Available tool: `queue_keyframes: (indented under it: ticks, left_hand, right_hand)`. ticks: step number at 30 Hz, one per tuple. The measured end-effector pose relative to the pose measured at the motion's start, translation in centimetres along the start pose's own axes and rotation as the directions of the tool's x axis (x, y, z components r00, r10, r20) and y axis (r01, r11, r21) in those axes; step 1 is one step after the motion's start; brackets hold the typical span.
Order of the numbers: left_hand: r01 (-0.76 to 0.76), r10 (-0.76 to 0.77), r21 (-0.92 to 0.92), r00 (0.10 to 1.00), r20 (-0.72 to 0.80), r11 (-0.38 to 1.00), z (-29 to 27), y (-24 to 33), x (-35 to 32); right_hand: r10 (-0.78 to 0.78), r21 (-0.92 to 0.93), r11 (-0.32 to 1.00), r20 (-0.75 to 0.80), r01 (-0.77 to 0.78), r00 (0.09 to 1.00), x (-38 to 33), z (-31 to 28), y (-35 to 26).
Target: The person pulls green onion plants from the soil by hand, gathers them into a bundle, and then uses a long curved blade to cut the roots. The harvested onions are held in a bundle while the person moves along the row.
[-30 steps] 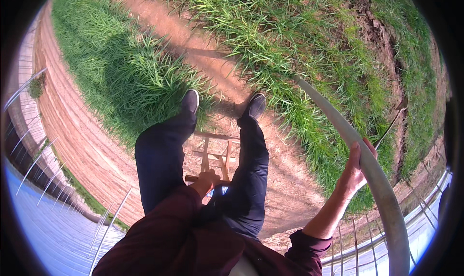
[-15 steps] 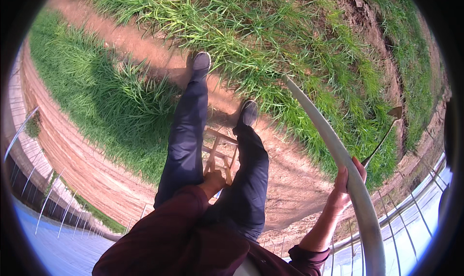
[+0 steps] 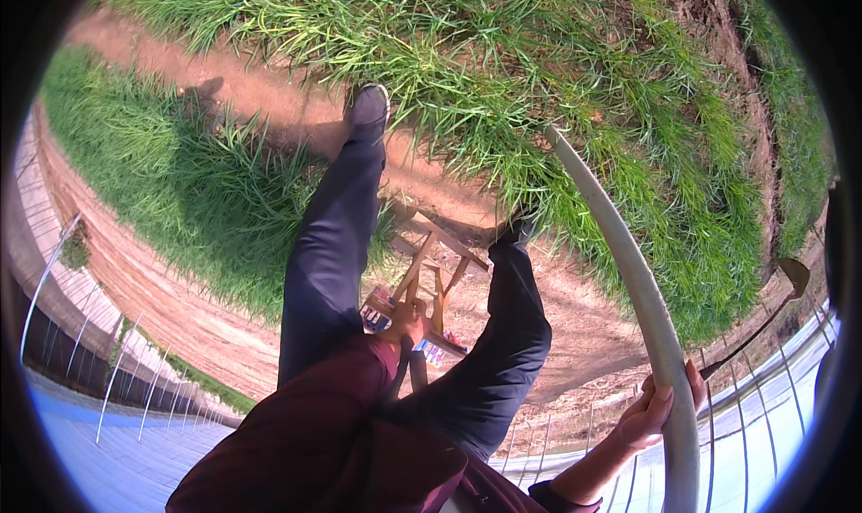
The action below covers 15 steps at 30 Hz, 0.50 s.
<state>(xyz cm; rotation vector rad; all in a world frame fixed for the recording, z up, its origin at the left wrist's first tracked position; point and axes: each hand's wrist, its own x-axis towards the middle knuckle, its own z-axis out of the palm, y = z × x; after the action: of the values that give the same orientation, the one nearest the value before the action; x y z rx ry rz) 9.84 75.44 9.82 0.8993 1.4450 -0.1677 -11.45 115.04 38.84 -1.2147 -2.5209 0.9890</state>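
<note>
Grass (image 3: 593, 82) covers most of the ground, in beds on both sides of a bare path (image 3: 260, 91). Compared with half a second ago, the left leg (image 3: 332, 244) has kept its forward place, its shoe near the path's right edge. The right leg (image 3: 521, 315) has moved outward, and its shoe is now partly lost in shadow at the same edge.

The long grey pole (image 3: 630, 262) lies to the right of the legs, its far tip over the right bed. The right hand (image 3: 648, 416) is clenched around it and has moved lower and further right.

The wooden stool (image 3: 437, 308) is between the legs, grasped by the left hand (image 3: 411, 322). It has turned, and more of the coloured patches beside it can now be seen. I cannot tell if it touches the ground.

The smallest is the blade tool (image 3: 794, 276). It has shifted with the right hand, and its blade is now beyond the right bed's near corner. Its handle reaches the fingers, probably held with the pole, but the grip is hidden.

For the carrying work, I judge that nothing is released: the loads follow the body's step, though the turned stool leaves little room between the knees.
</note>
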Motion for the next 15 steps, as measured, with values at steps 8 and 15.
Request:
queue_keyframes:
  ticks: [8, 15]
  left_hand:
    - [0.055, -0.039, 0.106, 0.989, -0.142, 0.993, -1.8, 4.7, -0.3]
    - [0.114, -0.116, 0.024, 0.99, 0.074, 0.993, -3.8, 3.3, 0.6]
  right_hand:
    - [-0.206, -0.134, 0.966, 0.125, 0.223, 0.97, 0.0, -1.3, 0.0]
    - [-0.291, -0.172, 0.932, 0.174, 0.32, 0.941, 0.2, -1.8, 0.6]
